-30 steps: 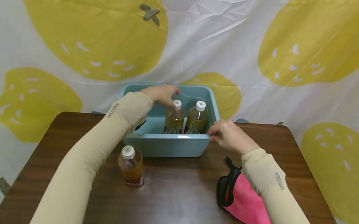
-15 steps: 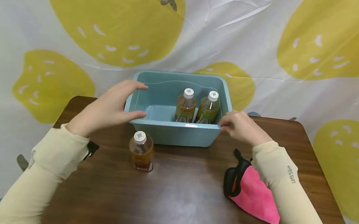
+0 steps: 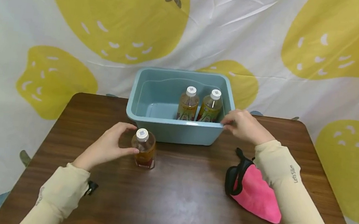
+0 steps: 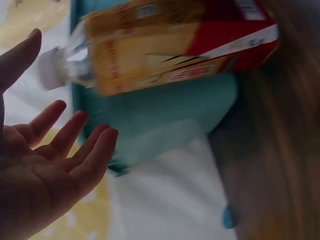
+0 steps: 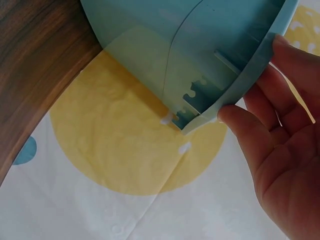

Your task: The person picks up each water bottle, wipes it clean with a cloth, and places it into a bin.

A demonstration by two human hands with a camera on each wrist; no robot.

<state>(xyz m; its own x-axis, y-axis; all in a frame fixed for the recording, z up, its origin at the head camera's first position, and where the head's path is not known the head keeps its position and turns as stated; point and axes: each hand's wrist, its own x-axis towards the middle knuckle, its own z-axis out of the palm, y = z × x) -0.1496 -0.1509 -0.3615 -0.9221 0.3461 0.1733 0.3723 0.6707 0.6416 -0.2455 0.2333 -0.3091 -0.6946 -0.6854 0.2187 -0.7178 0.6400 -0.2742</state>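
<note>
A plastic drink bottle [image 3: 144,154] with a white cap stands upright on the table, before the light-blue bin [image 3: 173,133]. Beside it is my left hand [image 3: 106,150], thumb and fingers spread on either side of its upper part. The left wrist view has a gap between those fingers and the bottle's red and orange label [image 4: 170,45]. My right hand [image 3: 244,125] pinches the bin's front right corner; in the right wrist view, thumb and fingers [image 5: 240,122] grip the rim. Two similar bottles, a left one [image 3: 188,107] and a right one [image 3: 210,110], stand inside the bin.
A pink pouch [image 3: 258,193] with black trim lies on the brown wooden table [image 3: 175,207], partly under my right forearm. Behind the table hangs a white cloth [image 3: 224,39] with large yellow fruit shapes, close to the bin's back.
My left hand has left the bin, moving left and then down toward the bottle on the table. My right hand stays on the rim. The head view has shifted slightly.
</note>
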